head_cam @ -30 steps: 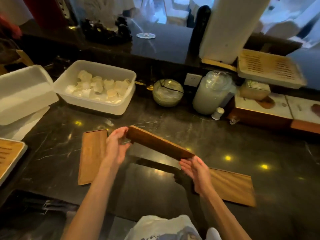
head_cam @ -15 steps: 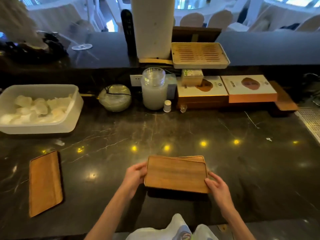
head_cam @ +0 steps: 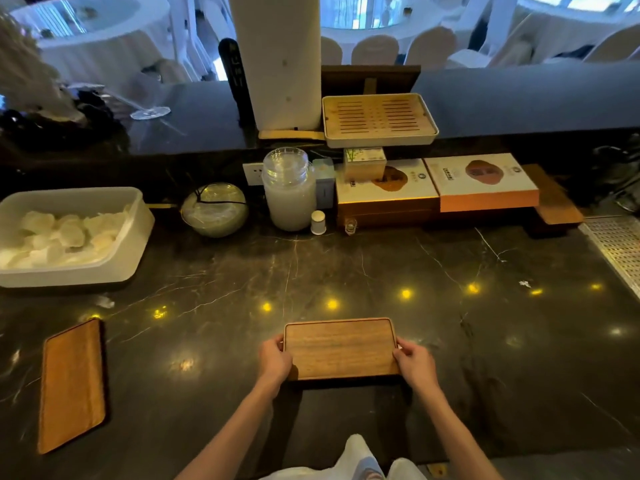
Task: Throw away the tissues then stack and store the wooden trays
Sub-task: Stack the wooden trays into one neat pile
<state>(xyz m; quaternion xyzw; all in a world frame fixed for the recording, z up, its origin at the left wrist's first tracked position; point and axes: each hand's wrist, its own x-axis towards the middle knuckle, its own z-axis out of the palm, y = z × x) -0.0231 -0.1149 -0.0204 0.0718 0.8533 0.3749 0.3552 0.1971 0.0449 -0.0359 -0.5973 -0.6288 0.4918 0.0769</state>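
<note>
The left hand (head_cam: 276, 359) and right hand (head_cam: 414, 362) are gripping the two short ends of a wooden tray (head_cam: 340, 348), fingers curling over its edges. The tray is lying flat near the desk's (head_cam: 346, 271) front edge, at 6 o'clock, its long axis running from 9 to 3 o'clock. A thin rim is showing along its far edge; whether another tray is sitting beneath cannot be told. The hands are covering its near corners, and the forearms are being cut off by the bottom border. A second wooden tray (head_cam: 72, 384) is lying well apart at 8 o'clock, its long axis running from 6 to 12 o'clock. At 10 o'clock a white tub (head_cam: 135, 237) is holding pale crumpled pieces, too blurred to identify. At 12 o'clock a glass bowl (head_cam: 214, 209), a lidded glass jar (head_cam: 289, 190) and flat boxes (head_cam: 481, 183) are standing along the back wall, with a slatted tray (head_cam: 379, 119) resting on the ledge above. Nothing is lying between the hands and the second tray.
</note>
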